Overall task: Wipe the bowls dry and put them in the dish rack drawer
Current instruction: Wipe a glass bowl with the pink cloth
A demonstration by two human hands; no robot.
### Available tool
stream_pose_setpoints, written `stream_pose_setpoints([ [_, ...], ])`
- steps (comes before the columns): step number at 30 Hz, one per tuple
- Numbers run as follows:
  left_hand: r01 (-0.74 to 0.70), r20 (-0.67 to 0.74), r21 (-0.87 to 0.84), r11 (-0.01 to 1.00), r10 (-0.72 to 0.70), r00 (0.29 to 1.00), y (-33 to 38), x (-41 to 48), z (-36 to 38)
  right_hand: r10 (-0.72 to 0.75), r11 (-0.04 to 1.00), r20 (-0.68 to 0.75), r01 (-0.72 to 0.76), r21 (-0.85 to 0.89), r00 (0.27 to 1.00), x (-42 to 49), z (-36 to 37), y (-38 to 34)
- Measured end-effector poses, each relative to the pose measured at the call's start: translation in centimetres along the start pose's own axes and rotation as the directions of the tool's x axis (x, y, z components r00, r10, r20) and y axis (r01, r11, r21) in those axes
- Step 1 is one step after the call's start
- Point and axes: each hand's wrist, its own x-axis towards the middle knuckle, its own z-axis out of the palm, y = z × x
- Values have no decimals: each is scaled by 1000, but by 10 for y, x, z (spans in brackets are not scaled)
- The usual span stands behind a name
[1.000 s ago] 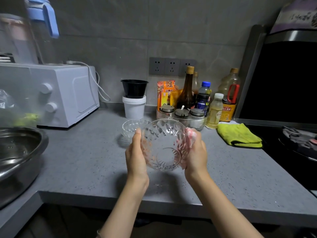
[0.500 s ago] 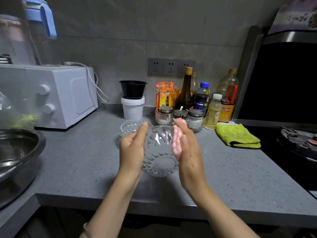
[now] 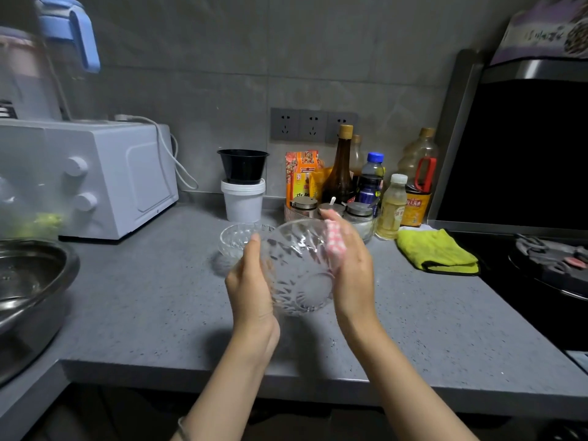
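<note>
- The left hand (image 3: 251,281) is cupping the cut-glass bowl (image 3: 299,275) from its left side. The thumb is lying up along the wall toward the rim and the fingers are curling round the outside, so the bowl is being steadied against the push of wiping.
- The right hand (image 3: 353,275) is holding a pink checked cloth (image 3: 334,241) against the bowl's right wall near the rim, with the fingers lightly curved over it. The thumb is hidden, so how far the cloth is reaching inside cannot be told.
- The bowl is being held in the air, tilted with its mouth facing the person, above the middle of the surface (image 3: 152,300) and a little back from its front edge. That tilt is probably letting the cloth reach the inside.
- A second glass bowl (image 3: 237,238) is standing upright on the surface just behind the left hand, likely waiting its turn.
- A yellow cloth (image 3: 436,253) is lying folded toward the right edge, and a metal basin (image 3: 28,281) is sitting at the left edge.
- The dish rack drawer is not showing, so stowing is not yet starting.
</note>
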Motion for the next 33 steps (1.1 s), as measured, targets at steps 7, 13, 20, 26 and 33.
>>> stream_pose_setpoints([
  [7,161,23,-62,985,-160,987,-10,-3,6,572,714,-106,-430,553,813,-3,9,5],
  [13,257,306,308,916,-351,885,-12,7,-11,219,939,-281,-124,320,934,14,-8,7],
  [20,661,517,271,700,-685,514,5,25,-28,-518,757,199,554,-346,832,13,-29,27],
  [26,548,496,180,817,-557,667,-2,21,-38,-131,895,436,295,-334,891,21,-29,-5],
  [33,246,342,222,944,-311,887,-15,1,-52,116,539,876,711,-451,467,-4,-41,-14],
])
